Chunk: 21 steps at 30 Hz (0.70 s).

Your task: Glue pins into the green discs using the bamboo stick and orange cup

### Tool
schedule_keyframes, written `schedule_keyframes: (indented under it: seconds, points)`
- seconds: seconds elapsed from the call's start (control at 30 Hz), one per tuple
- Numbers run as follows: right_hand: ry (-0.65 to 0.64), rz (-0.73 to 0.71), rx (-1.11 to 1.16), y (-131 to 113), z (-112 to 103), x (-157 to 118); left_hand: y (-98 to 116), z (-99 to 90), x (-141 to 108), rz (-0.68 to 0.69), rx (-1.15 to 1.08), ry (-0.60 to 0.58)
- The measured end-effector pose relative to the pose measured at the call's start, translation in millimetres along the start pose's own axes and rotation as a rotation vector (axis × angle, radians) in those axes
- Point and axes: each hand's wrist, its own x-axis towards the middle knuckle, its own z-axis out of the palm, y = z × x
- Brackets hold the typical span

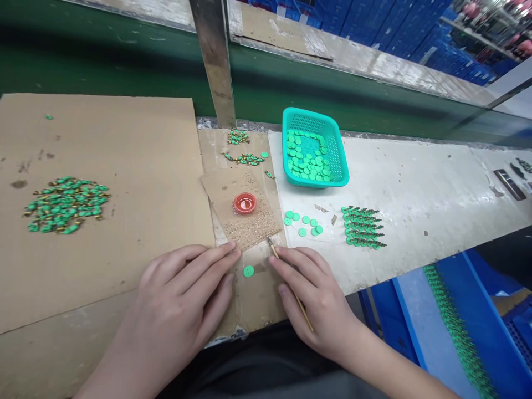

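Observation:
My right hand (318, 296) holds a thin wooden brush (305, 311), its dark tip pointing up and left over the edge of a speckled cardboard piece (245, 230). My left hand (189, 285) rests with its fingers close together at the lower edge of that piece; whatever its fingertips hold, if anything, is too hidden to make out. Between the hands lies one green disc (248, 271). A small red dish (245, 203) with liquid sits on the speckled piece. Loose green discs (306, 220) lie to the right of it, beside rows of discs topped with dark, twisted parts (363, 228).
A teal basket (346, 174) of green discs stands behind. Small green-and-gold pieces (68, 204) are heaped on the large cardboard (137, 166) at left, with smaller piles (248, 159) behind the dish. A metal post (216, 66) rises at the back; blue bins (405, 324) are lower right.

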Motion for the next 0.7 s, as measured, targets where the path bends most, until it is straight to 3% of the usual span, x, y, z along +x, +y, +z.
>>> schedule_keyframes:
  seconds: [0.3, 0.47, 0.7]
  points:
    - [-0.001, -0.004, -0.089, 2.9, -0.1, -3.7, -0.4, 2.0, -2.4, -0.003, 0.013, -0.019]
    - [-0.034, -0.081, -0.085, 0.1, -1.6, -0.1, -1.8, 1.8, -4.4, -0.011, 0.008, -0.02]
    - [0.215, 0.059, 0.129, 3.4, -1.1, -0.2, -1.5, 1.8, -2.8, -0.004, 0.01, -0.015]
